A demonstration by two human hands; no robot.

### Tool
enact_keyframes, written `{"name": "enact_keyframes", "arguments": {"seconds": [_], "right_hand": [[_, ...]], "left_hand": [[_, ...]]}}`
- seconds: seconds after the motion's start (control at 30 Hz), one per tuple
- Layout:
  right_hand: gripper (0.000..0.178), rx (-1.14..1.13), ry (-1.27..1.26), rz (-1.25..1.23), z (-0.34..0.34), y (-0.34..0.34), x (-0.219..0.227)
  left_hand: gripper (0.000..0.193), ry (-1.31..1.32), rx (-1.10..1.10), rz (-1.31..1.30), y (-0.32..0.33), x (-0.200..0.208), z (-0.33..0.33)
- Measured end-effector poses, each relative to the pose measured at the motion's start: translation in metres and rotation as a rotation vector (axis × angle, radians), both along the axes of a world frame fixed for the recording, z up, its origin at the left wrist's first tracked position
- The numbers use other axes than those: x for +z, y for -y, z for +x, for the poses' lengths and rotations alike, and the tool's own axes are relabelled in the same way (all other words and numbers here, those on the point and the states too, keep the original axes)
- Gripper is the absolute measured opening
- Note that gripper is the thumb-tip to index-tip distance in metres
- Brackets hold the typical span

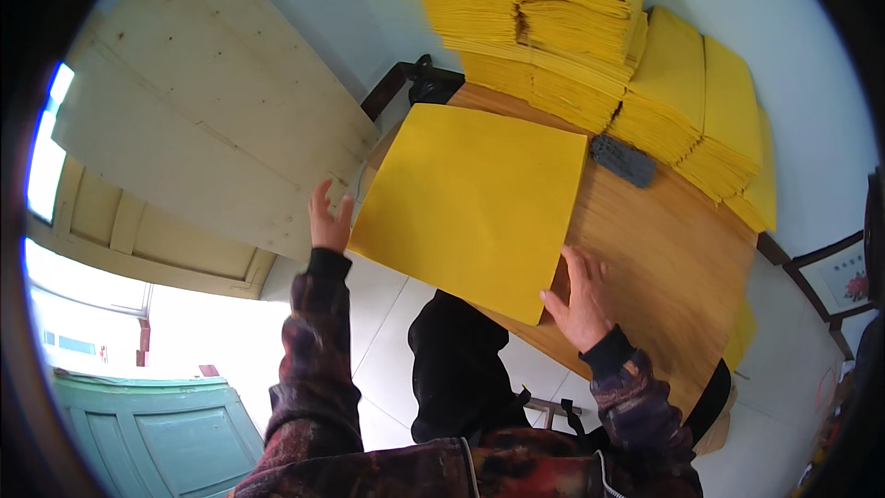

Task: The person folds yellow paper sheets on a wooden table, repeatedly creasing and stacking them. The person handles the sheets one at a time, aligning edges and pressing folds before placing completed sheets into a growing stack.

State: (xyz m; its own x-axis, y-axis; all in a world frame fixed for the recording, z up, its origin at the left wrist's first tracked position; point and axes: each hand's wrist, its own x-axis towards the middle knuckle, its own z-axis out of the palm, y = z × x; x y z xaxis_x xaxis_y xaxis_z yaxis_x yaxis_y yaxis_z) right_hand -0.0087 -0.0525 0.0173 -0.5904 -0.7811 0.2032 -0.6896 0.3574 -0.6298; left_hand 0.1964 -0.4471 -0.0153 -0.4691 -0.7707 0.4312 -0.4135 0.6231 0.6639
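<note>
A large, square-cornered piece of yellow sheet material [470, 207] lies flat on the wooden table in front of me. Its right side shows a slim edge; whether it is one sheet or a thin pile, I cannot tell. My left hand [330, 219] is just off its left edge, thumb and fingers apart and nothing in them. At the near right corner, my right hand [583, 300] rests against the edge, its thumb and fingers spread and not closed around the sheet.
Bundled stacks of folded yellow material [590, 46] line the table's far side against the wall. A dark grey block-like object [623, 160] sits on the wooden table [668, 244]. A big pale board [212, 101] leans at left, and a green panelled door [175, 433] stands lower left.
</note>
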Motion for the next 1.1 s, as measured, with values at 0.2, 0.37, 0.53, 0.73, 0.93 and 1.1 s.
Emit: {"name": "enact_keyframes", "arguments": {"seconds": [0.2, 0.37, 0.53, 0.73, 0.93, 1.1], "right_hand": [[0.064, 0.000, -0.064, 0.044, 0.018, 0.003, 0.000], [0.064, 0.001, 0.008, 0.069, 0.020, 0.015, 0.001], [0.066, 0.038, 0.027, 0.114, 0.020, 0.035, 0.002], [0.067, 0.043, -0.007, 0.136, 0.014, 0.049, -0.003], [0.065, 0.063, 0.038, -0.055, 0.015, 0.029, -0.019], [0.059, 0.075, -0.140, 0.002, 0.026, 0.001, -0.022]], "left_hand": [[0.069, -0.360, 0.139, 0.664, -0.105, -0.020, 0.024], [0.073, -0.317, 0.224, 0.301, -0.094, -0.032, -0.028], [0.067, -0.238, 0.380, 0.110, -0.041, -0.042, -0.054], [0.063, -0.060, 0.339, 0.160, -0.005, -0.047, -0.062], [0.063, -0.205, 0.367, 0.101, -0.023, -0.033, -0.050], [0.061, -0.155, 0.220, -0.057, -0.105, -0.001, -0.043]]}}
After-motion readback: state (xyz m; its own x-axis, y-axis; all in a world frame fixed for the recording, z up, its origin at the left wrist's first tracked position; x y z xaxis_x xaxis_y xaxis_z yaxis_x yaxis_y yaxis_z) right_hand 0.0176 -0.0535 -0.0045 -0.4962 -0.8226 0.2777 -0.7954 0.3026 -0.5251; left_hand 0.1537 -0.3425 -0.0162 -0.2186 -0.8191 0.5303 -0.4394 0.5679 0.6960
